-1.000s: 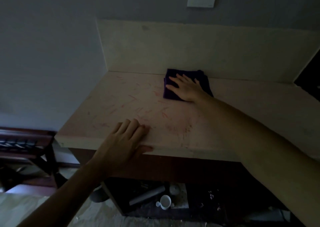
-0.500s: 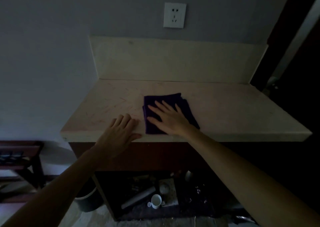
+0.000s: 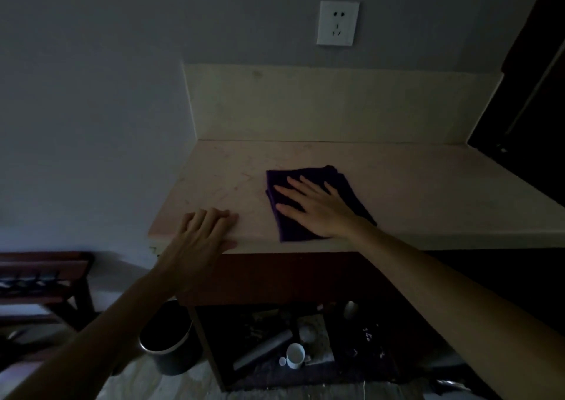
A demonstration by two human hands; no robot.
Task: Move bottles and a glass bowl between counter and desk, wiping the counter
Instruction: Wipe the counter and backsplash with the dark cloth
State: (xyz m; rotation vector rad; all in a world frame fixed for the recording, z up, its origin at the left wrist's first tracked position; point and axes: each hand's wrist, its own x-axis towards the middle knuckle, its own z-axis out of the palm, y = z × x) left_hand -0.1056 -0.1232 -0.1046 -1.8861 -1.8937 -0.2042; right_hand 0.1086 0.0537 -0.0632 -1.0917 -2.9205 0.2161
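Head camera, looking down in dim light: a folded dark purple cloth point(image 3: 318, 199) lies flat on the pale counter point(image 3: 412, 191), close to the front edge and a little left of the middle. The right hand point(image 3: 315, 205) rests on top of it, palm down, fingers point(image 3: 287, 190) spread and straight. It grips nothing; the flat spread presses the cloth evenly against the surface, which suits wiping far better than a pinch would. The left hand point(image 3: 203, 231) sits at the counter's front left corner, fingers laid loosely on top and the thumb along the front lip, holding nothing but the edge itself, probably to steady the body as the other arm reaches.

Faint reddish scratches or smears mark the counter to the left of the cloth, though in this light I cannot say whether they are dirt or part of the stone. No bottles or glass bowl stand on the counter, which fits a wiping step with the top cleared. A pale splashback point(image 3: 336, 103) rises behind, with a white wall socket point(image 3: 337, 23) above it. Beneath, an open shelf holds clutter, including a small white cup point(image 3: 295, 355), and a dark round bin point(image 3: 168, 344) stands on the floor at its left.
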